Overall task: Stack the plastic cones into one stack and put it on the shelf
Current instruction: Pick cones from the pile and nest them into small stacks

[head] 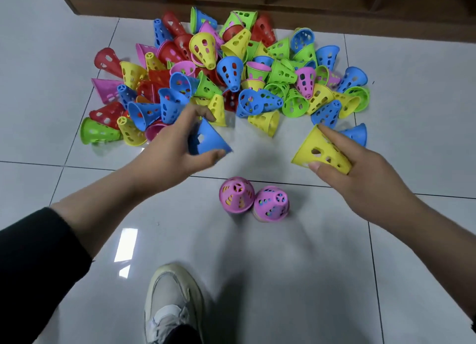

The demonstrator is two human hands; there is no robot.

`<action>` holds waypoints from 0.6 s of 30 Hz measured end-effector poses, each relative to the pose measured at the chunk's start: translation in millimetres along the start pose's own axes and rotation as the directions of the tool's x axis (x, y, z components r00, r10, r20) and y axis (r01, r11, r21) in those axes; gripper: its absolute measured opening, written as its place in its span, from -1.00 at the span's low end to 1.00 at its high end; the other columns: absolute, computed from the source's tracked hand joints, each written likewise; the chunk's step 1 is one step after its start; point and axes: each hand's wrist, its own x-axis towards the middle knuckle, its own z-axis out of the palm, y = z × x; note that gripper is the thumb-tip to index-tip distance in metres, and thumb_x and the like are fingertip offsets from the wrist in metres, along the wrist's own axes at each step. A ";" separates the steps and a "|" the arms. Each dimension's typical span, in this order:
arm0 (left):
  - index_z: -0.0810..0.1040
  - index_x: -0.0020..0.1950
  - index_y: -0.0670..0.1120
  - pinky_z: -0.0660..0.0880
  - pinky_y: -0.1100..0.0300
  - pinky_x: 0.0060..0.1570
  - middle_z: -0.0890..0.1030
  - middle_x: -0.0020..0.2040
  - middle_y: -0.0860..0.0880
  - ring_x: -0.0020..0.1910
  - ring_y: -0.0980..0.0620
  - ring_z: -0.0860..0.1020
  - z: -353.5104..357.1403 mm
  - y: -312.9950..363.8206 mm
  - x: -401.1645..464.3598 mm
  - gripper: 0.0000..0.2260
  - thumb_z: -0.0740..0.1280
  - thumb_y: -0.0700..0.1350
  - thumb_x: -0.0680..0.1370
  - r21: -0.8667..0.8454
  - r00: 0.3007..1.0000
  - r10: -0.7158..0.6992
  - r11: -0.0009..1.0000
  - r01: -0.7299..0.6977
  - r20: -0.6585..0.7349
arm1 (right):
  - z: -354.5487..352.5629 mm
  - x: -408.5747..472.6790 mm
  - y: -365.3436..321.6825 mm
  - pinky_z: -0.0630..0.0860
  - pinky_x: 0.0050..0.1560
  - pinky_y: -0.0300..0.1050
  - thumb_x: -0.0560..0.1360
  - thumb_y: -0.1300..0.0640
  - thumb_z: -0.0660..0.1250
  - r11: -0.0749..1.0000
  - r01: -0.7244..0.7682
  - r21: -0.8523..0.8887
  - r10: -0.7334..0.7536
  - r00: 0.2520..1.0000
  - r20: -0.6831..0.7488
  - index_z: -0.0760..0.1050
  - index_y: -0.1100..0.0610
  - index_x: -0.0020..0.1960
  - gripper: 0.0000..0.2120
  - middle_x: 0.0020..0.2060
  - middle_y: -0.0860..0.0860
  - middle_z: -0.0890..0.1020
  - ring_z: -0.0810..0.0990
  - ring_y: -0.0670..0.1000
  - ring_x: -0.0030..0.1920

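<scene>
White tiled floor (283,266), cone pile (226,73) below the shelf (257,6).
A blue cone (208,141) is gripped by the left hand (177,147) just before the pile; a yellow cone (319,150) is pinched by the right hand (360,173).

Perforated matt plastic cones (229,70), glossy white tiled floor (283,266), brown wood-look shelf (283,1)
</scene>
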 end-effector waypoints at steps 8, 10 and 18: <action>0.04 0.57 0.32 0.50 0.09 -0.02 0.52 0.09 0.05 0.00 0.02 0.52 6.6 36.1 -25.4 -0.26 0.39 0.17 0.51 0.620 0.917 -0.039 0.748 -0.237 0.398 | 4.3 -38.1 -27.1 0.43 -0.05 -0.15 0.40 -0.19 0.39 0.910 0.206 -0.361 -0.125 0.964 0.235 0.41 -0.25 0.31 -0.51 -0.02 -0.16 0.48 0.52 -0.07 -0.03; 0.11 0.58 0.24 0.52 0.02 0.04 0.51 0.17 0.04 0.09 -0.03 0.52 24.0 38.5 -17.4 -0.29 0.38 0.19 0.51 0.649 0.896 -0.052 0.708 -0.279 0.442 | 21.6 -32.7 -28.9 0.44 -0.02 -0.10 0.41 -0.16 0.43 0.884 0.218 -0.414 -0.116 0.960 0.256 0.42 -0.17 0.32 -0.50 0.02 -0.11 0.46 0.53 0.00 0.01; 0.36 0.43 0.10 0.51 0.09 0.07 0.48 0.25 0.06 0.16 0.00 0.53 48.0 8.3 -10.9 -0.42 0.47 0.14 0.47 0.461 0.913 -0.004 0.864 -0.202 0.408 | 72.0 -12.8 3.7 0.46 0.10 -0.05 0.40 -0.33 0.31 0.897 0.206 -0.391 -0.110 0.961 0.252 0.45 -0.08 0.25 -0.48 0.07 -0.10 0.46 0.46 -0.02 0.13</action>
